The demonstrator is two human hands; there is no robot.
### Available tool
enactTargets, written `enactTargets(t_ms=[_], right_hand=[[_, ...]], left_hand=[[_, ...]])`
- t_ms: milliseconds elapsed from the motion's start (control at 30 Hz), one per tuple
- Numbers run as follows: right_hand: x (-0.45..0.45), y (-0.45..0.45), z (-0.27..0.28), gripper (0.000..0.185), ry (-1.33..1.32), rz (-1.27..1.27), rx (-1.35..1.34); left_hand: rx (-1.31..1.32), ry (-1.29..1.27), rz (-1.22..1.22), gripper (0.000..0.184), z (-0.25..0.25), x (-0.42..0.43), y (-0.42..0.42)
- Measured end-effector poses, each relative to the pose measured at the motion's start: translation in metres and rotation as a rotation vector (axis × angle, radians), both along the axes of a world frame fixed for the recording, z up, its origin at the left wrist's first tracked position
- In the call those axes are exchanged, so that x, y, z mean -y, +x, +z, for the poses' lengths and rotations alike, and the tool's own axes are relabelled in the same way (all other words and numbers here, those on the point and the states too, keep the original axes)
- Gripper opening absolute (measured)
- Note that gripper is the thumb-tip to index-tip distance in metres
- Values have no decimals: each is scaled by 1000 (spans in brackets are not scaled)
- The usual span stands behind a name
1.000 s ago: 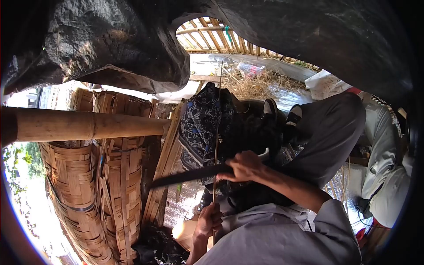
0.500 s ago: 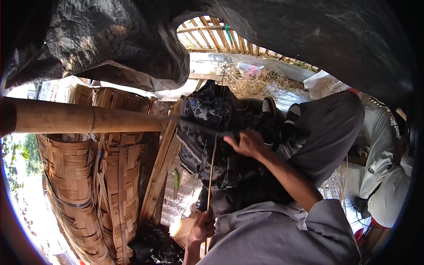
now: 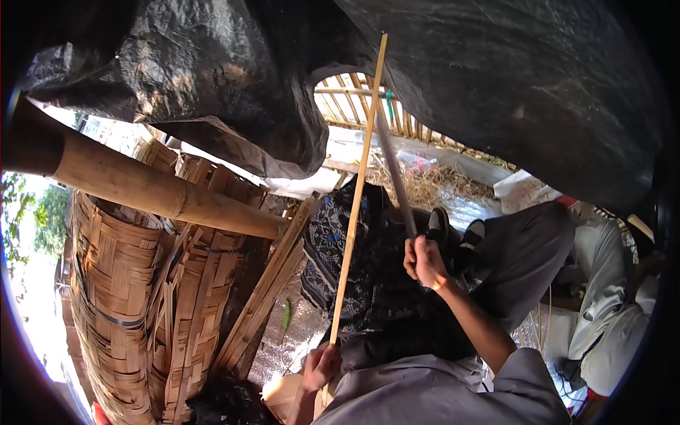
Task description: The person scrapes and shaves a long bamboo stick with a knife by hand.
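A long, thin bamboo strip (image 3: 358, 191) rises from my left hand (image 3: 321, 366), whose fingers are wrapped round its lower part. My right hand (image 3: 425, 262) is closed on the handle of a long knife (image 3: 394, 170). The blade points up and slightly left, just right of the strip, and is blurred by motion. The handle is mostly hidden in my fist. Under the strip, a dark patterned cloth (image 3: 329, 241) covers part of my lap.
Tall woven bamboo baskets (image 3: 117, 283) stand at the left, behind a thick bamboo pole (image 3: 170, 198). Black plastic sheeting (image 3: 510, 92) hangs overhead. A person in light trousers (image 3: 598, 262) sits at the right. Dry straw (image 3: 439, 180) lies beyond my feet.
The knife has swung from lying across the strip to pointing upward, away to the right. The strip now shows its broader, paler face and leans right at its top. The view has shifted slightly.
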State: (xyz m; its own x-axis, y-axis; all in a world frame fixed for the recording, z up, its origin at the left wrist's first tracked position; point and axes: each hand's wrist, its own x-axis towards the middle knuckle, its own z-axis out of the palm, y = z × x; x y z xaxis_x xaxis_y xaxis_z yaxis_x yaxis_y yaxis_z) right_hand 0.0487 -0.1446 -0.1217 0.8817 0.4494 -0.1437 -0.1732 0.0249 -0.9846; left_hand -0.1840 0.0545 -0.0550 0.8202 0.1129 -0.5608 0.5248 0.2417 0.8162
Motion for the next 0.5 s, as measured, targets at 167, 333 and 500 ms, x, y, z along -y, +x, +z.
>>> enactTargets(t_ms=[167, 333, 500], right_hand=[[26, 33, 50, 62, 348, -49, -334], [64, 66, 103, 68, 289, -70, -494], [92, 80, 95, 68, 241, -99, -433]], left_hand=[[222, 498, -46, 28, 16, 20, 105], [362, 589, -30, 21, 18, 30, 167], [230, 94, 86, 24, 25, 33, 173]])
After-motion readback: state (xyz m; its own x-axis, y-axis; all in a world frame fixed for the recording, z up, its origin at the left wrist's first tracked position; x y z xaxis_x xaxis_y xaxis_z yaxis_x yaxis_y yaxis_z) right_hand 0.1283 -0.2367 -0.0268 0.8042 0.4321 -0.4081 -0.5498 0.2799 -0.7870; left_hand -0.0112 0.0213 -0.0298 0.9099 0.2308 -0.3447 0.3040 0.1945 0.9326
